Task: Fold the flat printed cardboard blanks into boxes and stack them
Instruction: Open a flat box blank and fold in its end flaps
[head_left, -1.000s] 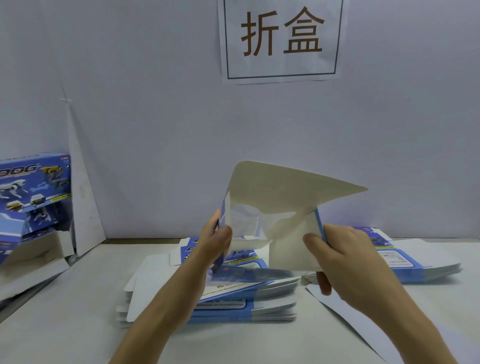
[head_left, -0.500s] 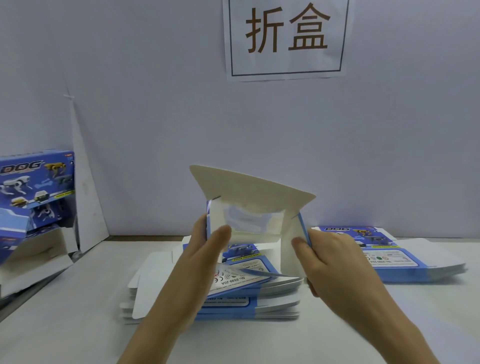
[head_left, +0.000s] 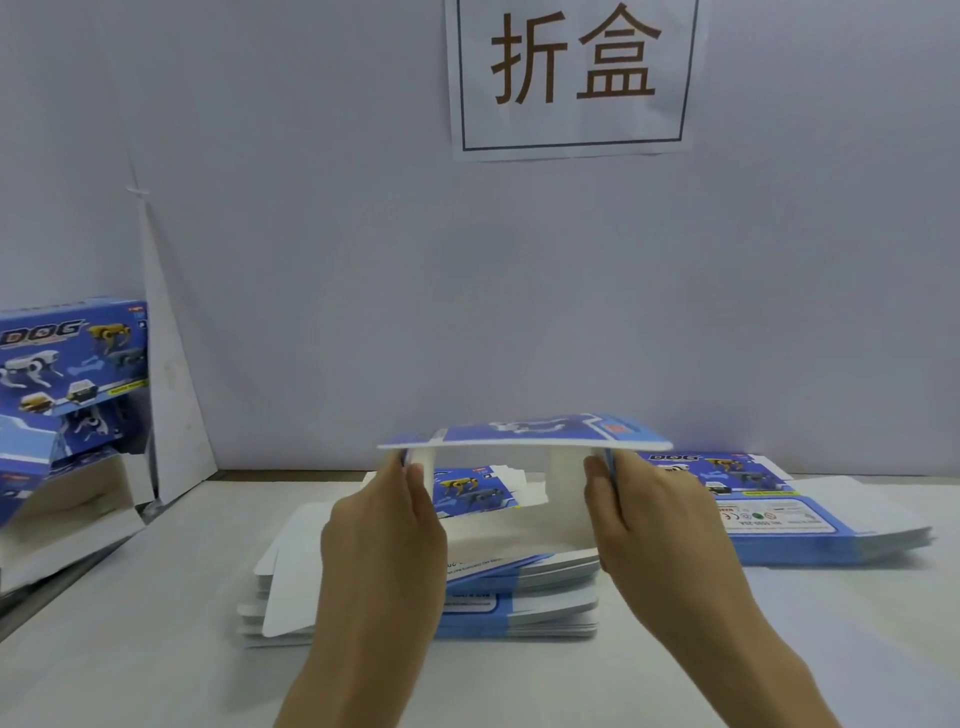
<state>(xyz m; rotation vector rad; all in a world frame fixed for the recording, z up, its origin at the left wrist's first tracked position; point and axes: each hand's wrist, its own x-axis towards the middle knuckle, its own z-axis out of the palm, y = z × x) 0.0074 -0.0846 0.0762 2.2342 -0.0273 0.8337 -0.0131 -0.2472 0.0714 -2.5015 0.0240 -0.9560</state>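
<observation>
A half-folded box (head_left: 524, 434) is gripped at its two sides, one by the left hand (head_left: 384, 545), one by the right hand (head_left: 654, 525). It is held up over a pile of flat blanks (head_left: 519, 597) on the table (head_left: 156, 649). A second pile (head_left: 810, 525) is seen just right, and folded boxes (head_left: 72, 358) far left.

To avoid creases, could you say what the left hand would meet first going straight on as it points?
Probably the blue top panel of the box the left hand grips, overhanging it; depth is unclear.

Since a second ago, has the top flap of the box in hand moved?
Yes. The top flap of the box has swung down from well above the back edge of the table to nearly level just above it.
</observation>
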